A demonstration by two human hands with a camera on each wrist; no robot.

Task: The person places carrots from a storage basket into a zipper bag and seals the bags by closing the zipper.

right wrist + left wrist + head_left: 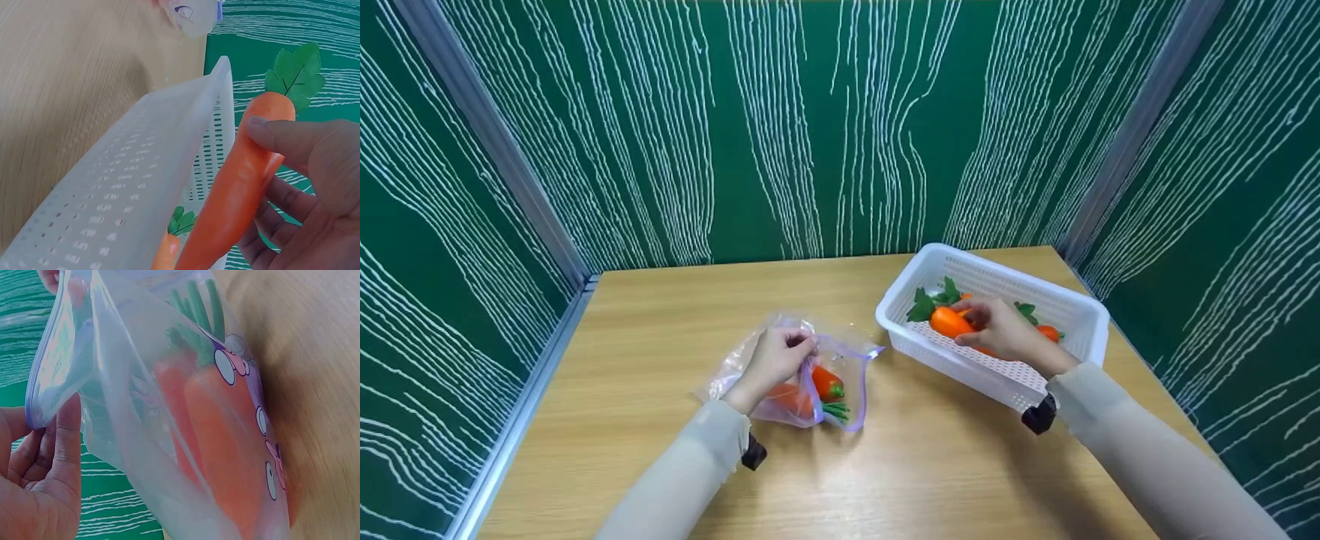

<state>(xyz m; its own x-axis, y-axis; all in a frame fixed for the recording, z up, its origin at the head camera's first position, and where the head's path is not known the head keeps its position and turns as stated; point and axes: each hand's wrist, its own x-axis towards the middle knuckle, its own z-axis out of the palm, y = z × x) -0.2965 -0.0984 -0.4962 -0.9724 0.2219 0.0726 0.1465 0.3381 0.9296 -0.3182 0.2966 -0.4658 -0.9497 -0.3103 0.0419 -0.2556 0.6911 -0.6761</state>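
My left hand (775,361) pinches the zip edge of a clear plastic bag (129,439) with purple trim and printed figures, holding its mouth apart. Inside the bag lie an orange carrot (219,433) with cut green stems and a redder carrot-like vegetable (826,382) with a green top. Over at the white perforated basket (1005,271), my right hand (1003,328) grips an orange carrot (236,174) with a green leaf, thumb on one side and fingers on the other. The carrot is tilted, its leafy end toward the basket's left wall.
More orange vegetables (1048,332) with green leaves lie in the basket, partly hidden behind the right hand. Both bag and basket stand on a wooden table (660,315). Green panels (825,127) with white wavy lines rise behind and at both sides, framed by metal posts.
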